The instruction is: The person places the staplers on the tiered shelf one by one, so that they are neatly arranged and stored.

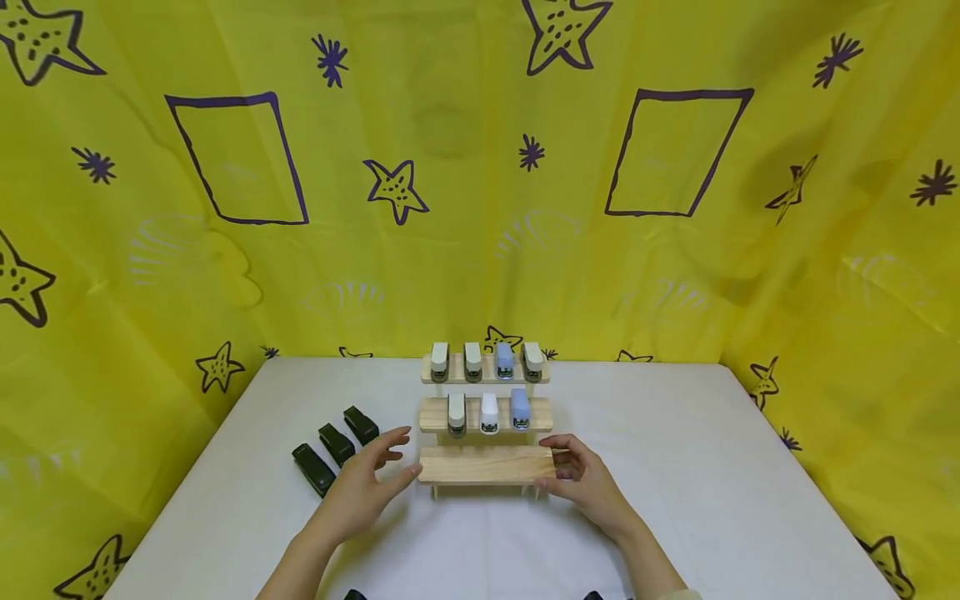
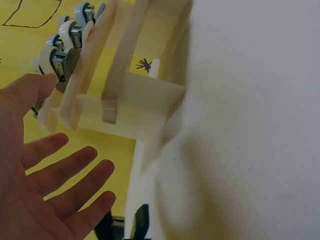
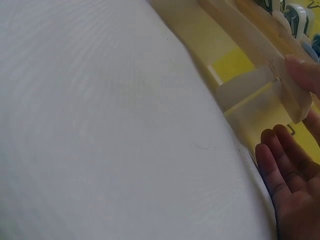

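Note:
A three-tier wooden display rack (image 1: 487, 468) stands on the white tabletop, its lowest board bare. My right hand (image 1: 588, 487) holds the right end of that board, thumb at the front edge and index finger at the back. In the right wrist view the thumb (image 3: 303, 72) lies against the board while the other fingers hang loosely below. My left hand (image 1: 360, 487) is spread beside the rack's left end, thumb tip right at the board's corner, palm empty in the left wrist view. Cream, white and blue staplers (image 1: 489, 413) sit on the two upper boards.
Three black staplers (image 1: 313, 469) lie in a slanted row on the table (image 1: 675, 450), left of the rack and close to my left hand. A yellow curtain (image 1: 465, 250) with starfish drawings hangs behind and along both sides of the table.

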`<state>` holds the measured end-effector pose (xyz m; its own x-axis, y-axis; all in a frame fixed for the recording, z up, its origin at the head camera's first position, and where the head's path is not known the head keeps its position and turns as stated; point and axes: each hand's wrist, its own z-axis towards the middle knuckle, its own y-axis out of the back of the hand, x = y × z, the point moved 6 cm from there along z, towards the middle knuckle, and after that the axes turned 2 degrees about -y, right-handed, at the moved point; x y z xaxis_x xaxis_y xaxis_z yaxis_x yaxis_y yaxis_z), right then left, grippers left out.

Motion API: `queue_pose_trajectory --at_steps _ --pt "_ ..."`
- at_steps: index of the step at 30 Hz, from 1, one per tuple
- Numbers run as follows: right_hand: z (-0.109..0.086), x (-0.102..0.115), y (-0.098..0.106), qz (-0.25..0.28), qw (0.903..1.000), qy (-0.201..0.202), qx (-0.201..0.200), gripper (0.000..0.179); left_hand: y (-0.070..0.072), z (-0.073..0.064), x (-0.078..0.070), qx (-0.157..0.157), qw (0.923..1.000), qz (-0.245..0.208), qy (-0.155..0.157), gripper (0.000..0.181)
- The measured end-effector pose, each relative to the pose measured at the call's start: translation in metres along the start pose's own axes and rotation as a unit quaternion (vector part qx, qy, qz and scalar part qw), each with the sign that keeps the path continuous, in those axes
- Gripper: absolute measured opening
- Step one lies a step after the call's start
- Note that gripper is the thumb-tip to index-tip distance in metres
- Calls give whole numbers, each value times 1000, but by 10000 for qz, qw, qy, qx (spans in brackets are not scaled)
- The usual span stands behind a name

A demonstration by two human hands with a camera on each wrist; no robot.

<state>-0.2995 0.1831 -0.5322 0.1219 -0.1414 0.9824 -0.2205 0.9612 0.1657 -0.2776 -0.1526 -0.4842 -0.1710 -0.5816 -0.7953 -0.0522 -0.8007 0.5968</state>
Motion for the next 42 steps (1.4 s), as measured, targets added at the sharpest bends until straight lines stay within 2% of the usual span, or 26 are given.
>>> queue_pose_trajectory --at_steps 5,12,19,23,32,42 --pt "0 -2 0 41 9999 -104 60 54 17 0 -5 -59 9985 529 -85 61" --pt "0 -2 0 49 9999 -83 48 54 33 3 -10 -150 9939 1070 -220 61" --pt "1 -3 0 55 10000 -44 36 54 49 8 -11 -363 9853 1612 -431 65" --pt "1 -3 0 68 9999 -43 70 54 57 11 -7 -445 9797 1908 -418 66" --pt "2 -5 2 7 10000 -31 -11 54 58 29 11 -144 9679 2510 -49 75" --pt "1 -4 2 100 9999 19 15 54 56 42 30 442 9639 2588 441 91"
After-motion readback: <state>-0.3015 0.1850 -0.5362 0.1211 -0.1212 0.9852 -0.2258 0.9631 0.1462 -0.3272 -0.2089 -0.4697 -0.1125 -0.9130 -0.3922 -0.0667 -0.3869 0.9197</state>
